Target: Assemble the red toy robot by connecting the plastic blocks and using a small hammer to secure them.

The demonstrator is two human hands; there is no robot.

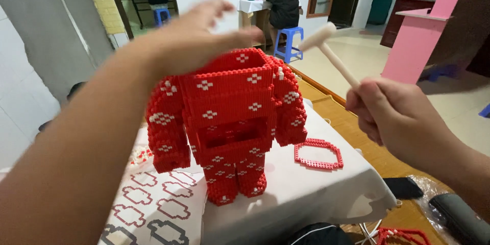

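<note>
A headless red figure (232, 122) built of small bricks, dotted with white flower marks, stands upright on a white-covered table (306, 189). Its top is an open square hollow. My left hand (196, 38) hovers over the top left of the figure with fingers spread, blurred, holding nothing. My right hand (393, 115) is to the right of the figure, closed around the handle of a small pale wooden mallet (326, 48) whose head points up and left, above the figure's right shoulder.
A flat red brick ring (319, 154) lies on the cloth right of the figure. A printed sheet of ring outlines (153, 209) lies front left. More red pieces (403, 236) and dark bags (454, 217) sit lower right. Two people sit on blue stools behind. A pink post (429, 30) stands at right.
</note>
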